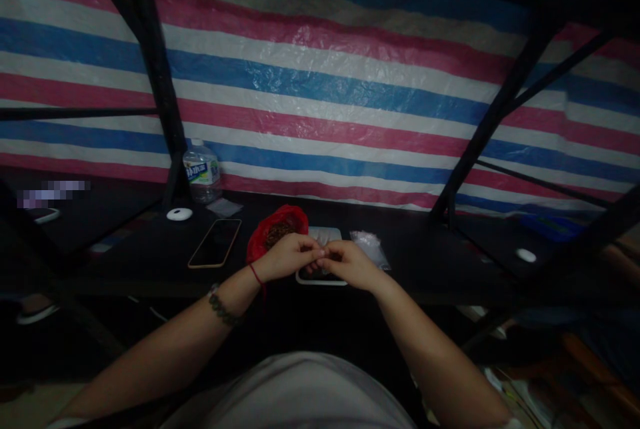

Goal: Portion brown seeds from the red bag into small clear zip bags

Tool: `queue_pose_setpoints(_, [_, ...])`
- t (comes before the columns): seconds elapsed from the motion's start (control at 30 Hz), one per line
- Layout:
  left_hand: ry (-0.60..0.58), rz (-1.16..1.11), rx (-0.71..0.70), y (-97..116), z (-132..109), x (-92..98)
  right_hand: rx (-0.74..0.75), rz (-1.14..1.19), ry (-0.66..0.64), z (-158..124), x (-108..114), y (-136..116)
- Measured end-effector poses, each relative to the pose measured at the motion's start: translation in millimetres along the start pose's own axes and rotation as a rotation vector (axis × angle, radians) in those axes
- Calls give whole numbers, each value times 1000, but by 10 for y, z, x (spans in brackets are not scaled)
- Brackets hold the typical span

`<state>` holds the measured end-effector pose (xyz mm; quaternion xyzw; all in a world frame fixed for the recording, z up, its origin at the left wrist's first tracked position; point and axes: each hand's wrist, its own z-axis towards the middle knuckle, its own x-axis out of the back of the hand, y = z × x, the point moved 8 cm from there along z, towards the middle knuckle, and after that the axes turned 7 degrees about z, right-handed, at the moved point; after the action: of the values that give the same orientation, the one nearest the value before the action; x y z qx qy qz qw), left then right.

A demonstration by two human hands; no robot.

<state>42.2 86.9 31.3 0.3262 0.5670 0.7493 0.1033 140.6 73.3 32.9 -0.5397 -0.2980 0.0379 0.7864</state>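
My left hand (pixel 287 257) and my right hand (pixel 354 265) meet over a white tray (pixel 320 281). Both are closed, thumbs and fingers pinched together at the tips. Whatever they hold between them is too small and dim to make out. Just beyond the fingertips, something pale and see-through shows over the tray. Dark contents lie in the tray, partly hidden by my hands. Left of the tray, touching distance from my left hand, sits an open red plastic bag (pixel 254 232) with small brown pieces (pixel 280 234) inside. Clear plastic bags (pixel 370 247) lie to the right.
A phone (pixel 215 243), a white round device (pixel 179 215) and a clear plastic bottle (pixel 203 175) stand to the left on the black table (pixel 420 255). Dark metal posts (pixel 475 129) rise on both sides. Striped sheeting (pixel 320 95) hangs behind. Another white device (pixel 525 255) lies right.
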Motion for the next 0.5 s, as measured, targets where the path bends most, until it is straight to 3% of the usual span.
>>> queue_pose_setpoints(0.2, [-19,-29,-6,-3,4,5,16,131,-31,33,15,6])
queue_pose_setpoints(0.5, [124,59,152,-64,-2,24,45,-184,141,73,37,-68])
